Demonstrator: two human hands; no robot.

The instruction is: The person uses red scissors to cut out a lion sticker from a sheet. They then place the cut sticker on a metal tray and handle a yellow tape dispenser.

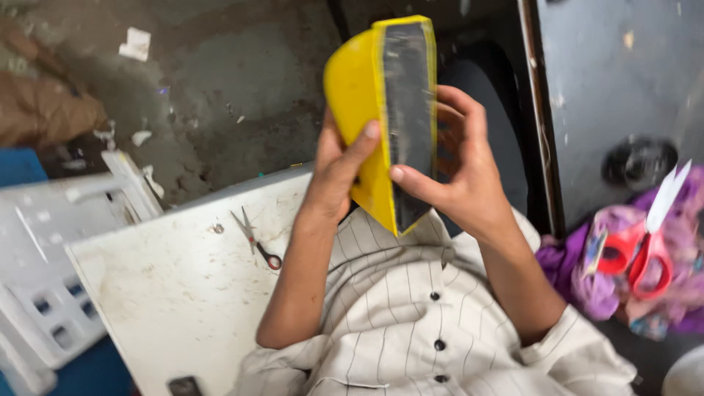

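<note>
A yellow plastic piece with a curved back and a long dark strip down its flat face is held upright in front of me. My left hand grips its curved left side, thumb lying across the yellow surface. My right hand holds its right edge, with the thumb pressed on the lower part of the dark strip. Below my hands lies a striped, buttoned shirt.
A dirty white board sits at lower left with small scissors on it. A white plastic frame lies further left. Red-handled scissors rest on purple fabric at right. Paper scraps dot the concrete floor.
</note>
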